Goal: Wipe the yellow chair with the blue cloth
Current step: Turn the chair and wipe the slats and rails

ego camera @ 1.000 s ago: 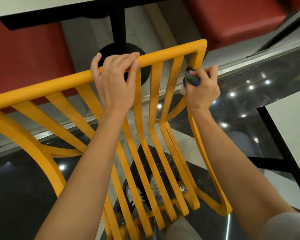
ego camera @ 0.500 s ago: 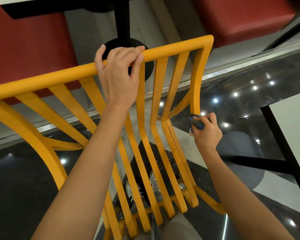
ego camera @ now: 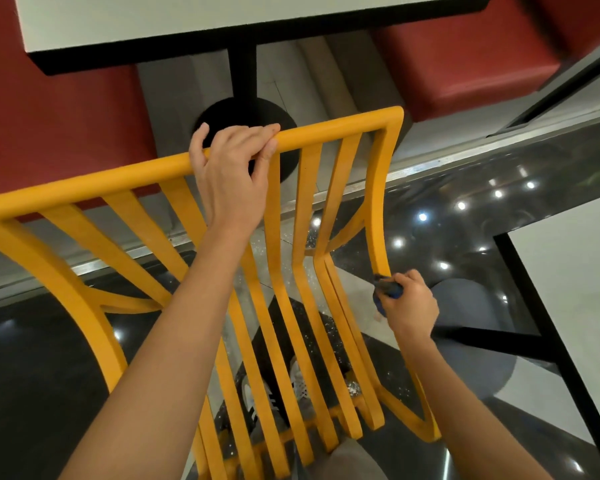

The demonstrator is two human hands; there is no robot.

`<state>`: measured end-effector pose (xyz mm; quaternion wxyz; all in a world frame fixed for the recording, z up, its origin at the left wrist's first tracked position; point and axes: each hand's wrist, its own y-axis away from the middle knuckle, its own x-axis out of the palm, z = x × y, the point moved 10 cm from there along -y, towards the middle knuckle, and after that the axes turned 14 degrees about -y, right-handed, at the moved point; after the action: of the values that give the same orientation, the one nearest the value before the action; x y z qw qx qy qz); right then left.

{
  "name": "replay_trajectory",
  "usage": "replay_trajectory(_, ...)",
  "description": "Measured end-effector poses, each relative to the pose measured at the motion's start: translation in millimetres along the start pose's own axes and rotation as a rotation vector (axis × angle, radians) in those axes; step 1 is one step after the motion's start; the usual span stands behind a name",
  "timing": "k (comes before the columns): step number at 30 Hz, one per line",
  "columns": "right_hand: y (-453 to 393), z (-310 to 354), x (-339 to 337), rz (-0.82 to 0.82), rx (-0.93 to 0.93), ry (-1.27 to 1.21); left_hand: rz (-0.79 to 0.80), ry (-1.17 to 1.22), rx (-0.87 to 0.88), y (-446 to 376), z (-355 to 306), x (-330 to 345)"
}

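Left hand [ego camera: 234, 174] clamped on yellow chair [ego camera: 354, 128] top rail; blue cloth [ego camera: 387, 293] gripped by right hand [ego camera: 409, 306], pressed to right upright. Slats judged unwiped.

Head view, looking down through the slatted back of a yellow chair [ego camera: 274, 237]. Left hand [ego camera: 231, 174] wraps over the chair's top rail, fingers curled on the far side, thumb on the near side. Right hand [ego camera: 407, 306] is fisted around a bunched blue cloth [ego camera: 387, 292], pressed to the right outer upright just below its curve. White-topped bench [ego camera: 187, 22] on a black pedestal beyond the chair, red seats [ego camera: 465, 60] on either side. Glossy dark floor [ego camera: 465, 216] with light reflections. White shoes [ego camera: 300, 379] visible between slats.
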<state>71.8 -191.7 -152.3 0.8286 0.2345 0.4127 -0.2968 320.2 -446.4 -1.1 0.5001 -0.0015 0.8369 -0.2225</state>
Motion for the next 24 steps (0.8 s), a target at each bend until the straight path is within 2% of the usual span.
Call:
replay_trajectory(3, -31.5, 42.2, -36.9, -0.101, 0.028, -0.268, 0.1, 0.017, 0.01, -2.6, -0.5, -1.0)
replay_trajectory(6, -62.8, 112.9, -78.0, -0.178, -0.14, -0.739, 0.111, -0.04, 0.008, 4.4, 10.0, -17.8)
replay_trajectory(8, -75.6, 153.8, -102.6, -0.26, -0.285, -0.915, 0.056, -0.101, -0.073, 14.0, 38.4, -37.8)
replay_trajectory(11, -82.6, 190.3, -107.7, -0.406, -0.435, -0.936, 0.021, -0.24, -0.177, 32.9, 85.9, -59.4)
replay_trajectory(13, -83.6, 192.9, -84.2, -0.493, -0.361, -0.973, -0.009, -0.216, -0.174, 38.2, 96.6, -61.6)
replay_trajectory(15, -73.8, 201.1, -54.4, -0.546, -0.288, -0.995, -0.078, -0.094, -0.195, 37.5, 99.7, -60.1)
replay_trajectory(17, -54.6, 221.8, -28.4, -0.507, -0.349, -0.966, -0.136, -0.038, -0.231, 36.2, 102.3, -59.6)
replay_trajectory(20, -40.6, 240.1, -13.2, -0.356, -0.5, -0.895, -0.147, -0.02, -0.235, 36.6, 103.8, -58.9)
replay_trajectory(21, -46.2, 233.3, -17.4, -0.381, -0.492, -0.892, -0.147, -0.012, -0.235, 36.6, 103.7, -59.7)
replay_trajectory(24, -65.2, 202.2, -36.8, -0.614, -0.303, -0.971, -0.163, -0.004, -0.245, 36.2, 103.7, -61.4)
